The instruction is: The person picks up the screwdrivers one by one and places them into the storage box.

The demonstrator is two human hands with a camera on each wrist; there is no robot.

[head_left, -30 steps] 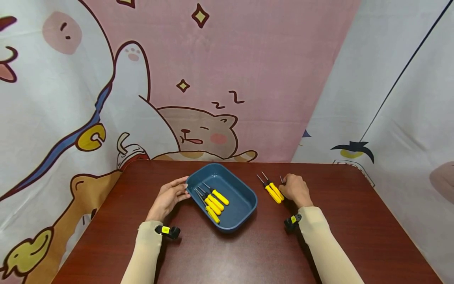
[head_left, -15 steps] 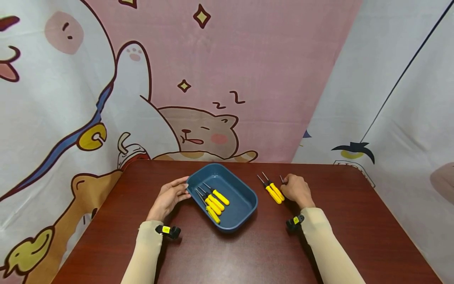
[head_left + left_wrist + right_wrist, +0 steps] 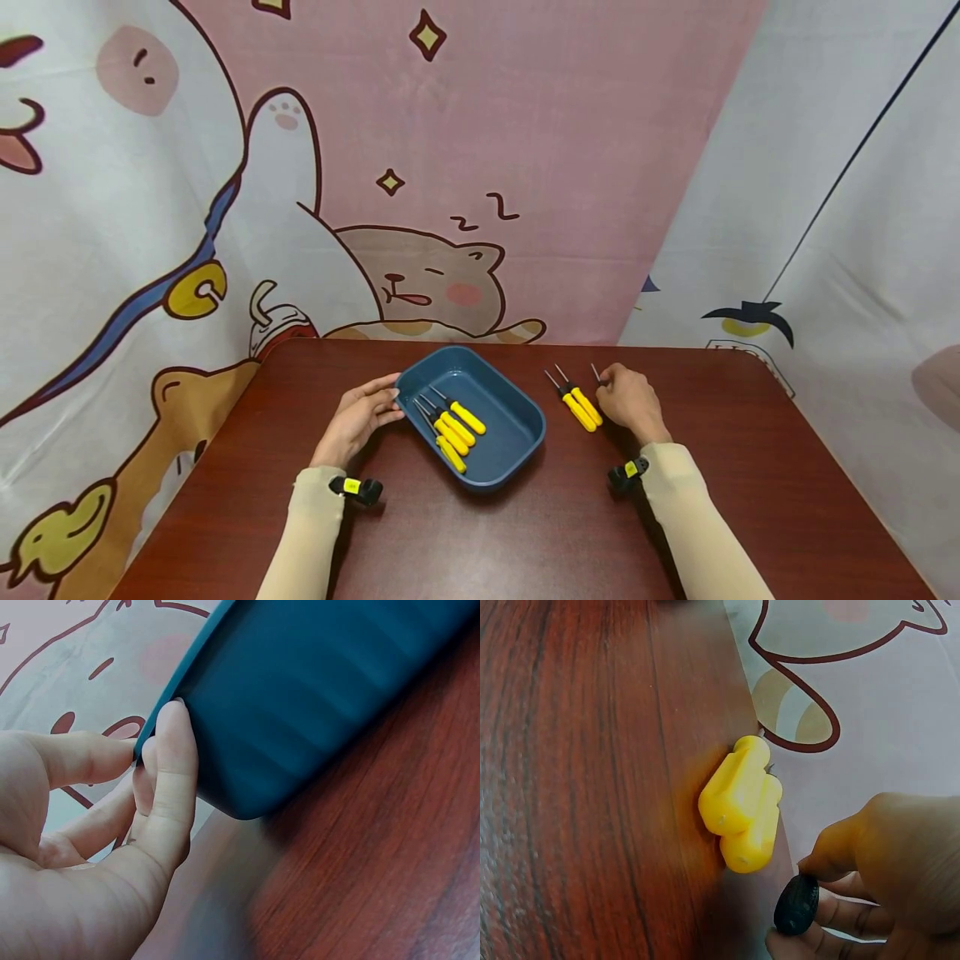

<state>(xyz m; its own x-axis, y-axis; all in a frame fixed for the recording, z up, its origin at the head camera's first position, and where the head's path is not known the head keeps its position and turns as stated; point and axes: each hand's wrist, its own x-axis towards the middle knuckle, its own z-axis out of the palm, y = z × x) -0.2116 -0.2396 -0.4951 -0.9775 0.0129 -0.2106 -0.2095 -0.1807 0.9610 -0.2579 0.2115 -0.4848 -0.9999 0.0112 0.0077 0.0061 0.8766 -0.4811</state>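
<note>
A blue tray (image 3: 517,417) stands mid-table with three yellow-handled screwdrivers (image 3: 457,421) lying in it. My left hand (image 3: 360,417) holds its left corner, thumb on the rim and fingers (image 3: 176,765) pressed against the outer wall (image 3: 315,697). Two more yellow screwdrivers (image 3: 579,406) lie side by side on the table right of the tray, seen end-on as the yellow handles (image 3: 742,806). Just right of them my right hand (image 3: 630,400) pinches another screwdriver. Its metal tip (image 3: 595,372) pokes out past the fingers and its dark end (image 3: 797,904) shows between them.
The dark red wooden table (image 3: 487,533) ends at a cartoon-printed curtain (image 3: 420,267) along its far edge and a white curtain (image 3: 825,250) on the right. Bare tabletop lies in front of the tray and to the far right.
My right hand has drawn slightly away from the two lying screwdrivers with the tool it pinches. The left hand and tray have stayed put.
</note>
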